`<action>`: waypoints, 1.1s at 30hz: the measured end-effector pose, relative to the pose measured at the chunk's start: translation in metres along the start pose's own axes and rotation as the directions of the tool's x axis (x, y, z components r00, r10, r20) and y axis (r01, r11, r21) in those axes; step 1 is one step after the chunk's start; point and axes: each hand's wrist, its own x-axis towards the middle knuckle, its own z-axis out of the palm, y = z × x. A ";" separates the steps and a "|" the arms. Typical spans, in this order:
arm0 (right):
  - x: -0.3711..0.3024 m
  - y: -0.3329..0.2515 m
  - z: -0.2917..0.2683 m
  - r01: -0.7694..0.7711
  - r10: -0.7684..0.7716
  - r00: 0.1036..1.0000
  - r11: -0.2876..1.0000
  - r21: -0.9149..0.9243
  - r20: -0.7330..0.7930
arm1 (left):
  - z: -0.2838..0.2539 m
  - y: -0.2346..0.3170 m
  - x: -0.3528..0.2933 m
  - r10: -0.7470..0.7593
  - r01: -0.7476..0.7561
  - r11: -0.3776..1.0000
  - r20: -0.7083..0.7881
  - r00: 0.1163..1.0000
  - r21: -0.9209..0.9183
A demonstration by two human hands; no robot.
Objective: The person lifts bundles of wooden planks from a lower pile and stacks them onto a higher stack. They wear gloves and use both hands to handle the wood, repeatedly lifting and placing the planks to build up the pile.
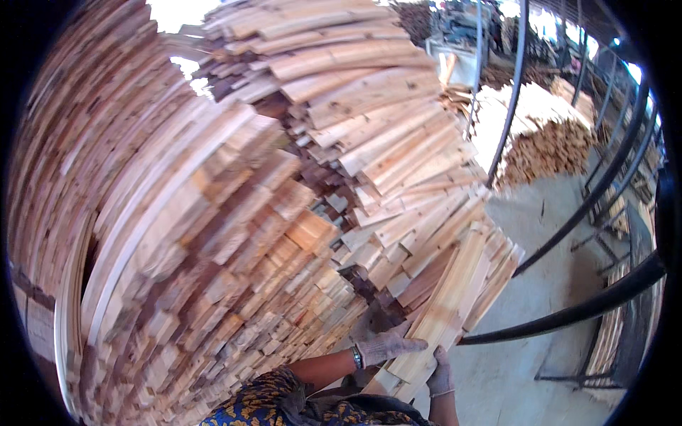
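Note:
A small bundle of pale wooden boards [442, 312] slants up and away in front of my body, its near end close to my waist. My left hand [389, 346], in a light knitted glove, grips the left edge with the thumb laid over the top face. On the opposite edge, my gloved right hand [441, 373] closes round the wood with its thumb up; its other fingers are mostly hidden. The far end of the boards overlaps a heap of loose planks [419, 234], and I cannot tell whether they touch.
A tall stack of boards [241, 284] rises close on my left, end faces toward me. Beyond it lies a high, uneven pile of planks [376, 92]. Curved-looking dark metal bars [568, 309] cross the right side over a concrete floor [526, 220]. Another lumber stack [543, 145] stands farther back.

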 end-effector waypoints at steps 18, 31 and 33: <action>-0.027 -0.236 0.462 0.709 0.081 0.451 0.572 -0.412 0.889 | 0.096 0.268 -0.253 0.828 -0.593 0.547 -0.487 0.278 0.591; 0.056 -0.111 0.705 0.957 0.630 -0.018 -0.215 0.197 0.776 | -0.082 0.315 -0.468 0.834 -0.084 0.501 -0.455 0.312 0.862; -0.017 -0.123 0.700 0.899 0.683 0.265 -0.431 0.083 0.681 | -0.078 0.311 -0.462 0.842 0.055 0.457 -0.451 0.296 0.888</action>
